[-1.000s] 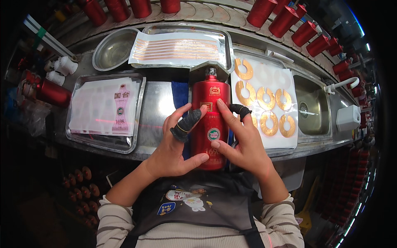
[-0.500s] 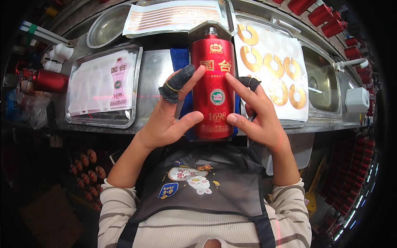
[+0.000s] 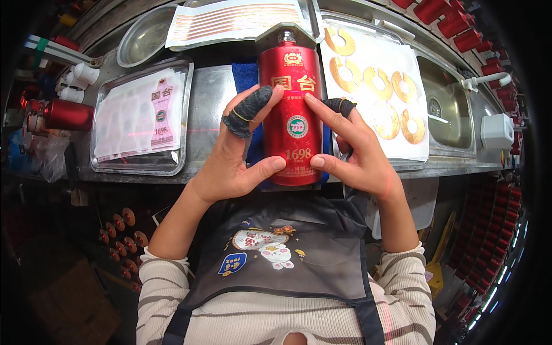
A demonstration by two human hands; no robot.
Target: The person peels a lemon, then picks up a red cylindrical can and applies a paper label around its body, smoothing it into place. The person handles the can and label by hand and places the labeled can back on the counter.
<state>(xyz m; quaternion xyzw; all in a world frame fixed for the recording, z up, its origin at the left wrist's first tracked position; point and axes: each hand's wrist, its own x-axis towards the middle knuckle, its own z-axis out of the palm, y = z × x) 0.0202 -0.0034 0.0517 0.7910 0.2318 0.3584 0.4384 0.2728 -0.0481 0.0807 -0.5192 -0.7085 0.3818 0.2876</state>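
A glossy red bottle (image 3: 292, 106) with gold lettering and a round green-and-white emblem lies on its back, its neck pointing away from me. Both my hands hold it by the sides. My left hand (image 3: 233, 158) has its thumb on the lower left of the face and its forefinger by the upper gold lettering. My right hand (image 3: 365, 158) rests its forefinger just below that lettering and its thumb low on the right. Its other fingers curl beside the bottle, partly hidden. Dark finger covers sit on both hands. Under the bottle lies a blue cloth (image 3: 244, 76).
On the left, a clear tray (image 3: 184, 135) holds printed decal sheets. Gold ring decals (image 3: 376, 86) cover a white sheet at right, beside a metal sink (image 3: 451, 106) with a white tap. Behind are a round metal bowl (image 3: 138, 43) and a striped decal sheet (image 3: 236, 24). More red bottles surround the bench.
The bottle shows slightly further left and farther away, partly because the view itself has shifted. My hands stay on it, with my right forefinger a little farther up and left.
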